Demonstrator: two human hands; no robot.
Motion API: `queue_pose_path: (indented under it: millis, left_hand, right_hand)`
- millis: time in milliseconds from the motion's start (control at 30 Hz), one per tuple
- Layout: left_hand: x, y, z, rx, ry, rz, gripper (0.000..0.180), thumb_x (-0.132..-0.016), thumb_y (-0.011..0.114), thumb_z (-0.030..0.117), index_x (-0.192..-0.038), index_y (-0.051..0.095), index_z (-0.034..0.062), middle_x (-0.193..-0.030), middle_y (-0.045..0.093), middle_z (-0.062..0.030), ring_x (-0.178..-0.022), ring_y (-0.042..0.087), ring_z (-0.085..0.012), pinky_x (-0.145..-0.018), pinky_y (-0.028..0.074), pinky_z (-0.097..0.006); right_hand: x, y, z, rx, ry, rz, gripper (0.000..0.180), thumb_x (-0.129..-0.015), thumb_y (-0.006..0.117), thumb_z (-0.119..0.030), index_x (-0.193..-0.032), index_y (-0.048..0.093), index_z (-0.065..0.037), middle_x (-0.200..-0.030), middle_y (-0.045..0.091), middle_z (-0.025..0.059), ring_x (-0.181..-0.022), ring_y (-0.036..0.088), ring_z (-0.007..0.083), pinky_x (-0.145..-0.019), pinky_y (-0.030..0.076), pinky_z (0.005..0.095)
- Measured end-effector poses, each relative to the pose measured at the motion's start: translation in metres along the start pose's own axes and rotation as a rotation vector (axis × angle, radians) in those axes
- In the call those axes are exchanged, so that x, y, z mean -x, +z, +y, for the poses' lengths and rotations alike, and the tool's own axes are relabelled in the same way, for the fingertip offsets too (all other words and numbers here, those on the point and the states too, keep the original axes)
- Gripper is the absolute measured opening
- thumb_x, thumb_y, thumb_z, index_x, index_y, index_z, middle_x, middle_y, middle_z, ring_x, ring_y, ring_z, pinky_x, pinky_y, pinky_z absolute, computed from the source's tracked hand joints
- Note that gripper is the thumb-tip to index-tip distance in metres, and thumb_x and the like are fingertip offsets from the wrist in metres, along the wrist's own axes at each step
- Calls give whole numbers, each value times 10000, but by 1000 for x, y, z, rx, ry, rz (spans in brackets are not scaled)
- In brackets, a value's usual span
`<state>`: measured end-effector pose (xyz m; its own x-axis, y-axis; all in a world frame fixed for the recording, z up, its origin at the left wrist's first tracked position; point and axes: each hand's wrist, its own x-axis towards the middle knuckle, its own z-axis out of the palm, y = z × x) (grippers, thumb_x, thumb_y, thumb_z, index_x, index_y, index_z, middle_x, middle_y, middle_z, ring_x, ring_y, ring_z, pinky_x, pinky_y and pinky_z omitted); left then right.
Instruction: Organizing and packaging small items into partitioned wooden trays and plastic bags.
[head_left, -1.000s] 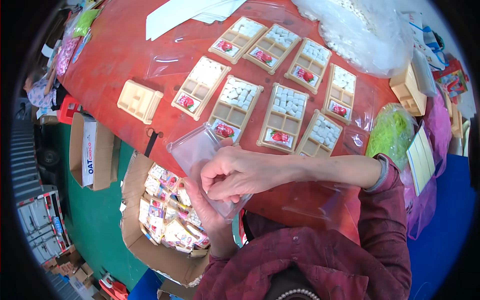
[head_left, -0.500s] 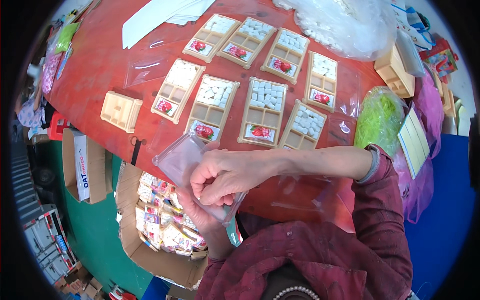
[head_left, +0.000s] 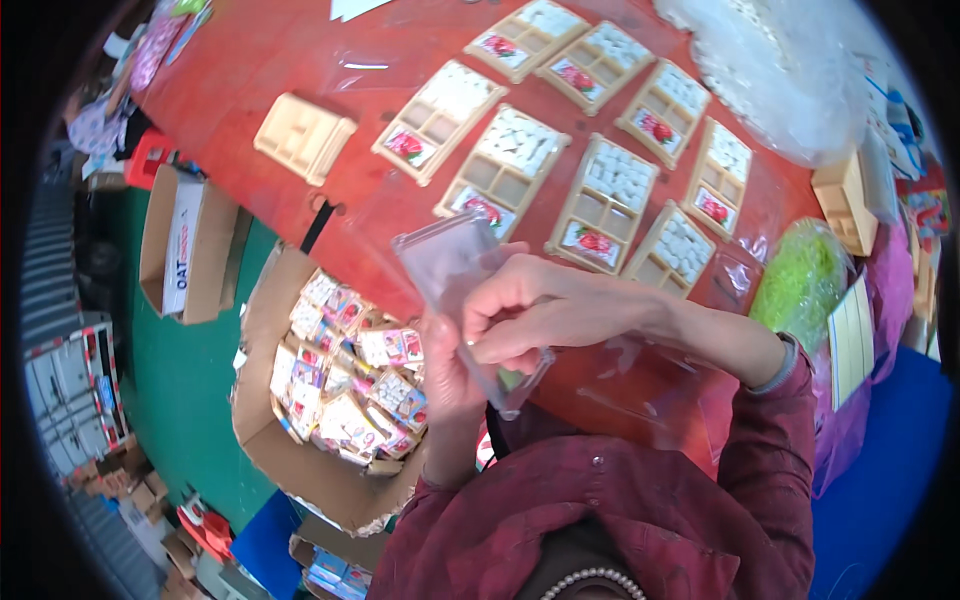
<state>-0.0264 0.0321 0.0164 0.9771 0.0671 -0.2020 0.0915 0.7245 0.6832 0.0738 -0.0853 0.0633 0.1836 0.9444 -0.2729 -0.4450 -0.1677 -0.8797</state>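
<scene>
My left hand (head_left: 447, 365) grips a clear plastic lid (head_left: 440, 255) from beneath, close in front of my body. Over the lid, my right hand (head_left: 545, 308) has its thumb and fingertips pinched together; anything between them is too small to make out. Just past the lid lie several beige compartment trays (head_left: 610, 200), each with small white cubes in one end and a red-fruit picture card in the other. A bare beige tray (head_left: 303, 138) sits apart to the left.
An open carton (head_left: 255, 430) of filled packs stands below the table's left edge. At the far right are a large plastic bag (head_left: 780, 70) of white pieces, a bag of green shreds (head_left: 800, 275) and a wooden box (head_left: 845, 205). A dark strap (head_left: 318, 226) hangs at the edge.
The view has swung, shifting the table, trays and carton within the picture. My right hand stays pinched over the lid, and my left hand keeps its hold on it.
</scene>
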Motion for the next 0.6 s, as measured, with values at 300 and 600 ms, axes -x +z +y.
queue_pose_path:
  millis: [300,600]
  left_hand:
    - [-2,-18,-1,-78,97,-187,747,-893,352,581,-1345,237,-2,-1358,273,-311,-1225,400,-305,-997,363,-386]
    - [-1,-18,-6,76,85,74,751,-756,666,504,-1207,441,-52,-1103,554,-148,-904,609,-195,-786,519,-312]
  right_hand:
    - [-9,-2,3,84,-3,-8,178,-785,555,-158,-718,599,2,-595,561,-1,-537,517,47,-471,386,206]
    - [-16,-6,7,85,10,-17,172,-782,561,-144,-729,627,6,-591,568,-1,-529,523,49,-467,392,203]
